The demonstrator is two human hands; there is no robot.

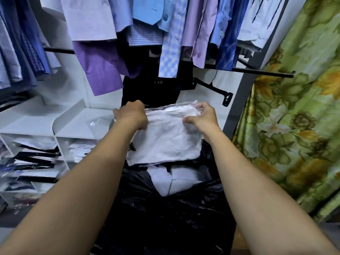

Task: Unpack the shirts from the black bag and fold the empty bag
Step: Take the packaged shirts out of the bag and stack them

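Observation:
A white shirt in a clear plastic sleeve [165, 137] is held up above the open black bag [165, 214]. My left hand [131, 115] grips the packet's top left corner, and my right hand [200, 116] pinches its top right edge. Inside the bag's mouth more folded white shirts [174, 179] show. The bag stands low in the middle of the view, crumpled and glossy, between my forearms.
A white shelf unit [60, 126] on the left holds packed shirts in its cubbies, and a clear packet [101, 124] lies on its top. Blue and purple shirts [147, 24] hang on rails above. A green floral curtain [294, 126] closes the right side.

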